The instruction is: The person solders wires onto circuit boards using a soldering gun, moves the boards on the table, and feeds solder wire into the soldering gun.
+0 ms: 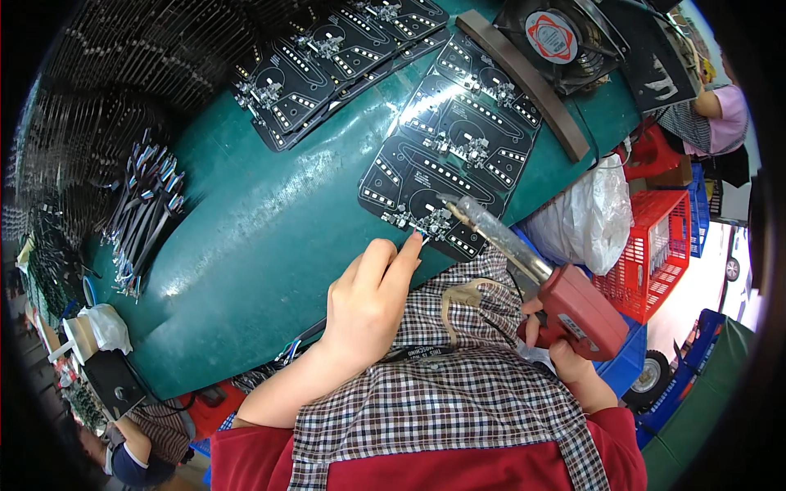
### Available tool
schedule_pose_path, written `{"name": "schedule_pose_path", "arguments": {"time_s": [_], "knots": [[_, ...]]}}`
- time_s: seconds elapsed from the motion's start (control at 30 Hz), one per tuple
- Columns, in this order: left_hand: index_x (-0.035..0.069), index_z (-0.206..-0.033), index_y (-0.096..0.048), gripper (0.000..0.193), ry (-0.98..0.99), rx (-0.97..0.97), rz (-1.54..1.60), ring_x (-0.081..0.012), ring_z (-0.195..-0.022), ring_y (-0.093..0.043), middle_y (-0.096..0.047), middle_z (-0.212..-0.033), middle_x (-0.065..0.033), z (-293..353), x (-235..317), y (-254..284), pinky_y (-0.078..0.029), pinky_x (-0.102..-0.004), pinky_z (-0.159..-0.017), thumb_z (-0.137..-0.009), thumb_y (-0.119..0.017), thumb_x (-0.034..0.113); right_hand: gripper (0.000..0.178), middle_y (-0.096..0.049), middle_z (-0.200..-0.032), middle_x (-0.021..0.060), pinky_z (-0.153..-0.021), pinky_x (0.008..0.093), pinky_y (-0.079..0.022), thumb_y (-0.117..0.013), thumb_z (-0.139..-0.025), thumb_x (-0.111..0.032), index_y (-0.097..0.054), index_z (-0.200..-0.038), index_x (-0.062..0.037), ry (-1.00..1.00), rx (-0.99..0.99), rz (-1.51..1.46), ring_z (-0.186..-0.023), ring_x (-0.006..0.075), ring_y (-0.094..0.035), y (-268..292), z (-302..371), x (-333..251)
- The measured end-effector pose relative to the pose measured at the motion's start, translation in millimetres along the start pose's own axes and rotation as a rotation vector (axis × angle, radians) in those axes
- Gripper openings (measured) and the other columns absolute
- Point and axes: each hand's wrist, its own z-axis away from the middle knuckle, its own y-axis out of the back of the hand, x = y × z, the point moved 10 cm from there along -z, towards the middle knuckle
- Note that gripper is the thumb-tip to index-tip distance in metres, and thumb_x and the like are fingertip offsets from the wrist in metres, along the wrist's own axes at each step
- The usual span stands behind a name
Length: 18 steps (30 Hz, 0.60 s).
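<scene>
Clock positions run from the middle of our view. Our left forearm (282, 385) comes in from 7 o'clock, and the left hand (364, 299) lies back-up over the desk (246, 237), index finger stretched toward 1 o'clock. Its fingertips meet the near edge of the black circuit board panel (442, 168); we cannot tell whether they pinch a wire end or only press. Our right hand (569, 364), at 4 o'clock, has its fingers wrapped around the grip of the red soldering gun (581, 315), whose metal barrel (524, 254) points toward 10 o'clock. The barrel's narrow tip (449, 202) ends over the panel's nearest section; contact we cannot make out.

The panel lies flat at 1 o'clock, its long side leaning away from us. We count three like sections, each with rows of small pale square LEDs, thin white outlines and a crowded patch of silvery components. A bright glare washes over part of its far half.

Alongside it, toward 1 o'clock, runs a dark brown bar (524, 86), with a black fan (557, 41) past it. More black circuit boards (315, 90) lie at 11 o'clock, and a bundle of dark cables (147, 217) between 9 and 10.
</scene>
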Motion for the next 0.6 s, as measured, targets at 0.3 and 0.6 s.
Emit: {"name": "schedule_pose_path", "arguments": {"time_s": [0.3, 0.6], "knots": [[0.0, -0.102, -0.063, 0.034, 0.042, -0.016, 0.045, -0.0202, -0.062, -0.055, -0.052, -0.076, -0.0071, -2, -4, 0, -0.045, -0.0296, -0.054, -0.068, -0.07, -0.001, 0.08, -0.063, -0.098, 0.0163, -0.062, 0.0226, -0.047, -0.072, -0.073, -0.009, -0.026, -0.137, 0.0048, -0.163, 0.063, -0.038, -0.07, 0.0128, -0.058, 4, 1, 20], [-0.001, -0.101, -0.063, 0.033, 0.042, -0.036, 0.049, -0.0205, -0.063, -0.055, -0.052, -0.076, -0.0074, -2, -4, 0, -0.045, -0.0293, -0.055, -0.068, -0.07, -0.001, 0.082, -0.06, -0.086, 0.0102, -0.063, 0.0231, -0.047, -0.072, -0.074, -0.014, -0.023, -0.137, 0.0057, -0.181, 0.039, -0.129, -0.072, 0.0115, -0.057, -8, -7, 19]]}}
